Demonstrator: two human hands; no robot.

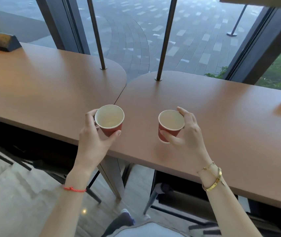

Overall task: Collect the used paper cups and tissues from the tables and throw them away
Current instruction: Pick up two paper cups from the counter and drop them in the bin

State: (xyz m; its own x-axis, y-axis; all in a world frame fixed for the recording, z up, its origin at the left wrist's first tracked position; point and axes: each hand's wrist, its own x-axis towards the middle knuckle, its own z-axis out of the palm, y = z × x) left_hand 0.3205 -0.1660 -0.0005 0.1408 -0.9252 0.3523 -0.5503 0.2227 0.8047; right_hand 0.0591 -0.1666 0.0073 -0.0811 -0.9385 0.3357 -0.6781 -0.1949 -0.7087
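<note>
Each hand's grip closed on a red paper cup: left hand [93, 134], left cup [109, 119]; right hand [187, 132], right cup [170, 124], above the table [221, 117]; binning apparently remained.

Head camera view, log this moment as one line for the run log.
left hand: grips left cup | right hand: grips right cup | tables: no tissues visible | stage: cups collected, not binned

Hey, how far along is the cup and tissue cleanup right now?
Midway. In hand: the left hand grips one red paper cup and the right hand grips another, both above the brown tables. No tissues or other cups show on the visible tabletops. Left: throwing both cups away; no bin is in view.
</note>
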